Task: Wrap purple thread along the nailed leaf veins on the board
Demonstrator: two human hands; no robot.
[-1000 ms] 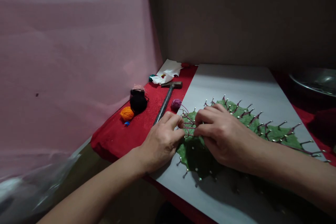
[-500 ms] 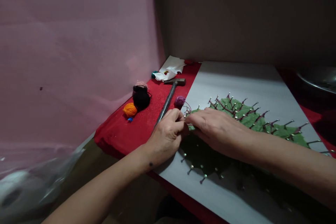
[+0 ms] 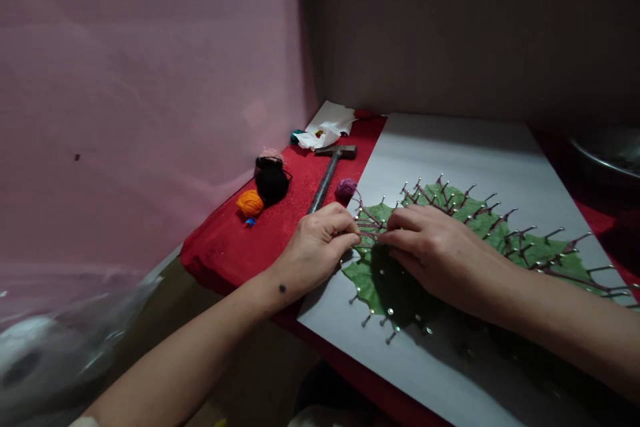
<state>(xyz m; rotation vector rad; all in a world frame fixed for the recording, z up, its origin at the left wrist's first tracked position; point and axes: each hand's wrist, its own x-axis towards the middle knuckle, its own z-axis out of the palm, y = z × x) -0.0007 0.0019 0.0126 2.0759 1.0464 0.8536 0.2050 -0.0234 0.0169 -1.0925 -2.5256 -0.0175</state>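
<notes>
A green leaf point(image 3: 365, 280) lies on a white board point(image 3: 445, 147), ringed and crossed by several upright nails with purple yarn wound among them. At the leaf's left end, my left hand point(image 3: 325, 237) pinches the purple yarn point(image 3: 369, 235) between thumb and fingers. My right hand point(image 3: 425, 240) is closed just right of it, above the leaf, with its fingertips on the same yarn by a nail. Behind my left hand sits a purple yarn ball point(image 3: 346, 189), with a strand running to the nails. My right forearm and its shadow hide part of the leaf.
On the red cloth point(image 3: 225, 250) lie a hammer point(image 3: 327, 177), an orange yarn ball point(image 3: 249, 203), a black yarn ball point(image 3: 273, 183) and white paper point(image 3: 325, 133). A metal bowl point(image 3: 613, 153) stands at the right. A pink sheet point(image 3: 150, 80) hangs at the left.
My hands have moved apart, my right hand shifting right, so that yarn strands and more of the leaf's left end show between them. The view has shifted slightly.
</notes>
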